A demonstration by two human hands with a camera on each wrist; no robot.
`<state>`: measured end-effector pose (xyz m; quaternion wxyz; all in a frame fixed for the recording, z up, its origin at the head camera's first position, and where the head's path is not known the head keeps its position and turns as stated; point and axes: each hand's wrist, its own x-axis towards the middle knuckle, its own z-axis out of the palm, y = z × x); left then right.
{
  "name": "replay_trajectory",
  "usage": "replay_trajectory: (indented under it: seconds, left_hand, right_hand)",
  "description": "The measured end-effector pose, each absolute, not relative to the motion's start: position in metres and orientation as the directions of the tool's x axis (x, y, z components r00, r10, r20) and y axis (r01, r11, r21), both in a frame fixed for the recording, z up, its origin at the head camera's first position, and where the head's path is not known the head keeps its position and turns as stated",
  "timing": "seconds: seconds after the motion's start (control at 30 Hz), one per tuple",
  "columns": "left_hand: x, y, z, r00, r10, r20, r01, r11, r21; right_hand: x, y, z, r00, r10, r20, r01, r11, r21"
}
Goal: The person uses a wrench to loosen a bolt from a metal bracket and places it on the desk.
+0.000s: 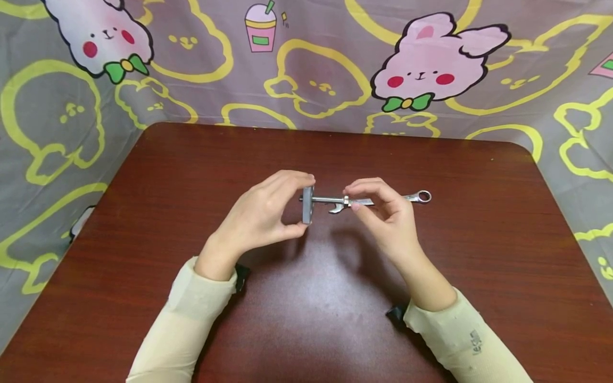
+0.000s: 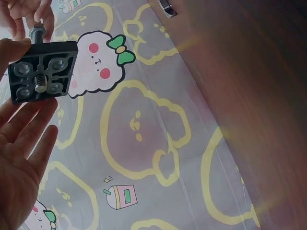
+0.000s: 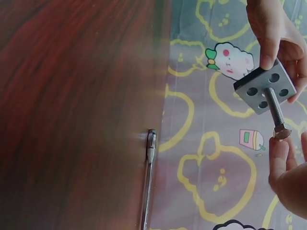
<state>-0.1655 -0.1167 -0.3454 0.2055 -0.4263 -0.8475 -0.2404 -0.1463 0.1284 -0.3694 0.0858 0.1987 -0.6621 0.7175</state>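
Observation:
My left hand [image 1: 261, 215] grips a square grey metal plate [image 1: 308, 207] by its opposite edges, thumb on one side and fingers on the other. A hex bolt [image 1: 328, 200] runs through the plate's middle, its threaded tip poking out of the ribbed dark face in the left wrist view. The smoother face, in the right wrist view, has round holes around the bolt's shank [image 3: 274, 106]. With thumb and fingertips, my right hand [image 1: 392, 218] pinches the bolt at its hex head. Plate and bolt are held above the table.
Behind the right hand a combination wrench [image 1: 422, 197] lies on the dark red-brown table [image 1: 191, 159], partly hidden by that hand and the bolt. A patterned cloth [image 1: 325, 69] with cartoon figures hangs around the back and sides of the table.

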Motion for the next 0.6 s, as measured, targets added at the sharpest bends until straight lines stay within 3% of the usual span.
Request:
replay_trajectory:
  seconds: [0.13,0.27,0.43,0.6]
  left_hand:
    - [-0.1652,-0.1169,-0.3446,-0.542,0.611,0.577,0.823,0.526,0.216]
    - [-0.1657,-0.1169,-0.3448,-0.527,0.602,0.600,0.826,0.528,0.197]
    - [-0.1655,-0.1165,-0.3447,-0.517,0.596,0.615,0.826,0.535,0.176]
    - [-0.1648,-0.1164,-0.3448,-0.510,0.591,0.625,0.827,0.536,0.167]
  right_hand:
    - [-0.1476,0.1301,-0.3708,-0.962,-0.132,0.238,-0.235,-0.036,-0.971]
    - [-0.1492,0.1306,-0.3743,-0.978,-0.180,0.109,-0.119,0.048,-0.992]
    - [-0.1483,0.1281,-0.3758,-0.964,-0.239,0.117,-0.134,0.056,-0.989]
    - [-0.1474,0.1254,-0.3742,-0.968,-0.211,0.132,-0.143,0.035,-0.989]
